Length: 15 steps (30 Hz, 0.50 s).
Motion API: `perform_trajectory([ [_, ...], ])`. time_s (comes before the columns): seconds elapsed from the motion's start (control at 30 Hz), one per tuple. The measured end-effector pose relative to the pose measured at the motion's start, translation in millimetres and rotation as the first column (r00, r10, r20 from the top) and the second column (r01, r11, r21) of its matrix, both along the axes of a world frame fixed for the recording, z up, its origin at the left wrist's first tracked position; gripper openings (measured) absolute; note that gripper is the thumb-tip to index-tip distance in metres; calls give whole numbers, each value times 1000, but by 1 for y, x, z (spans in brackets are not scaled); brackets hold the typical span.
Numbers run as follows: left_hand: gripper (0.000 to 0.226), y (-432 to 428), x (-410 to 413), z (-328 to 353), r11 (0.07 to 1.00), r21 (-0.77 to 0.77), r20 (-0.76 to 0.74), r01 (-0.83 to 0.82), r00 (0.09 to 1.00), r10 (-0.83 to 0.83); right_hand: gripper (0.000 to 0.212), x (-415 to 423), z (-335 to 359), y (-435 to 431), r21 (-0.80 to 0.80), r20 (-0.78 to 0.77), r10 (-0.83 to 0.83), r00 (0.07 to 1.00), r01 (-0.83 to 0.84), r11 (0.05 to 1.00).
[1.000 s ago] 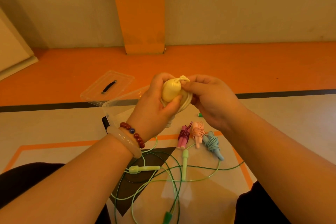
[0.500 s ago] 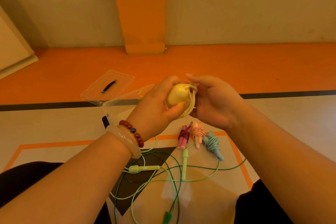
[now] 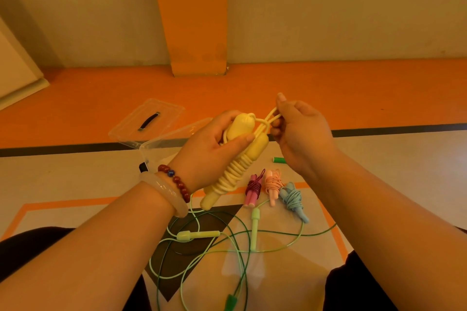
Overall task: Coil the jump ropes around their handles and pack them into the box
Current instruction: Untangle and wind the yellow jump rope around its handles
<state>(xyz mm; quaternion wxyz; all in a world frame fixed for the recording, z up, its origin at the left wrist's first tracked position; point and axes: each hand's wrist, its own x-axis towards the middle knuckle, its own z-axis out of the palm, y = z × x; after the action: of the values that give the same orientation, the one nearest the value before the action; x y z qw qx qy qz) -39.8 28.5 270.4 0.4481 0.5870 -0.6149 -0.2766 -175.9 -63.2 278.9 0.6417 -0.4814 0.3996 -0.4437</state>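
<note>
**A:** Hands are up in front. The left hand (image 3: 214, 151) is wrapped round the yellow jump rope (image 3: 235, 174), with the thumb laid across its two handles, which sit side by side.

**B:** And the right hand (image 3: 300, 134) pinches a loop of yellow cord (image 3: 271, 116), drawn out to the right just beside the handle tops.

**A:** Below the left palm the cord is coiled tight round both handles. The bundle is held tilted in the air, above the floor (image 3: 379, 159).

**B:** Down on that floor lie three wound ropes side by side: the magenta bundle (image 3: 254, 188), the pink bundle (image 3: 273, 184) and the blue bundle (image 3: 293, 198).

**A:** Closer in, a pale green rope (image 3: 197, 235) sprawls loose, tangled with a darker green rope (image 3: 231, 302).

**B:** The clear box (image 3: 174, 134) sits open behind the left hand, its lid (image 3: 134, 124) flat on the floor just beyond it.

**A:** Whether anything is inside, I cannot tell.

**B:** A red bead bracelet (image 3: 177, 182) and a pale bangle (image 3: 164, 192) are on the left wrist.
</note>
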Motion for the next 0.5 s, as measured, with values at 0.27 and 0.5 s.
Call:
perform_trajectory([
  [0.27, 28, 1, -9, -5, 999, 33, -240, -2, 971, 10, 19, 9, 11, 17, 219, 393, 88, 915, -186, 958],
  [0.5, 21, -2, -17, -11, 996, 56, -172, -67, 982, 76, 16, 11, 7, 6, 340, 406, -161, 900, 14, 940],
])
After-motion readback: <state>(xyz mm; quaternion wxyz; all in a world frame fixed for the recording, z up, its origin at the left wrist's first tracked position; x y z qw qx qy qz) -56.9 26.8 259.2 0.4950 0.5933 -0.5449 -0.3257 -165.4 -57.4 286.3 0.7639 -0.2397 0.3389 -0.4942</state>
